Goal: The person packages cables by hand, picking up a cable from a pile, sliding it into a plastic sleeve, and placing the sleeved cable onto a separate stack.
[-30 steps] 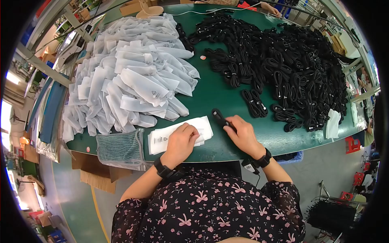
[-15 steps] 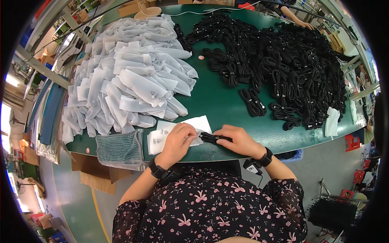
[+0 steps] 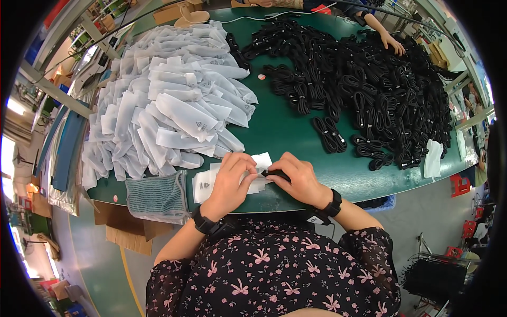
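Note:
At the near edge of the green table, my left hand [image 3: 230, 180] is closed, thumb and fingertips pinching the edge of a white translucent bag. My right hand [image 3: 301, 180] is closed around a bundled black cable [image 3: 275, 173], whose end meets the bag's opening. Most of the cable is hidden behind my fingers. Under and beside my left hand lies a small stack of flat white bags [image 3: 203, 186].
Filled white bags [image 3: 182, 113] are heaped on the left. Bundled black cables [image 3: 377, 100] pile up on the right, where another person's hand [image 3: 392, 43] reaches in. A packet of striped cloth [image 3: 154, 194] lies at the front edge; a white bag [image 3: 433, 158] hangs at right.
My right hand has moved left and up with the cable, covering more of it. My left hand has shifted slightly. The other person's hand has reached further over the cable pile.

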`<state>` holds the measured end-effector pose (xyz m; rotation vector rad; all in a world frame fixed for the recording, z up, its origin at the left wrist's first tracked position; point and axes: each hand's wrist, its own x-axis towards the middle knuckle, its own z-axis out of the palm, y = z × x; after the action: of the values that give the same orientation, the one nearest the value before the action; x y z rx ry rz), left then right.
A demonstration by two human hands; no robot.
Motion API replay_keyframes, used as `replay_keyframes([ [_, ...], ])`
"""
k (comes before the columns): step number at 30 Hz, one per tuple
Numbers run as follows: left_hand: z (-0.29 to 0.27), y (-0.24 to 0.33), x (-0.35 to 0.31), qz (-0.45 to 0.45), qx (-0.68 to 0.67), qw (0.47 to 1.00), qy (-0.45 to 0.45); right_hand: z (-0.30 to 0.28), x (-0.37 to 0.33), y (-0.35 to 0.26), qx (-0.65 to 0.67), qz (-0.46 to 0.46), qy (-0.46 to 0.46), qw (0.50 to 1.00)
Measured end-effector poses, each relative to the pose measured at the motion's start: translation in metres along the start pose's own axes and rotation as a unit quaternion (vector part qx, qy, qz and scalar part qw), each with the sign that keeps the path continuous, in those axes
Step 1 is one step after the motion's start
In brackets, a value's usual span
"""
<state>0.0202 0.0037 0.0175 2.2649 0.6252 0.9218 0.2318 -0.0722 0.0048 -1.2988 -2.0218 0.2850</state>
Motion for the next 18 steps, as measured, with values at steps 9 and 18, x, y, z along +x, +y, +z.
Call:
replay_keyframes([
  [9,-0.03,-0.008,0.018,-0.184,-0.356,0.916,0.031,0.001,0.034,-0.013,0.237,-0.037,0.113,0.964],
  [18,-0.119,-0.057,0.058,-0.196,-0.348,0.902,0.164,-0.008,0.084,-0.002,0.126,-0.013,0.082,0.989],
])
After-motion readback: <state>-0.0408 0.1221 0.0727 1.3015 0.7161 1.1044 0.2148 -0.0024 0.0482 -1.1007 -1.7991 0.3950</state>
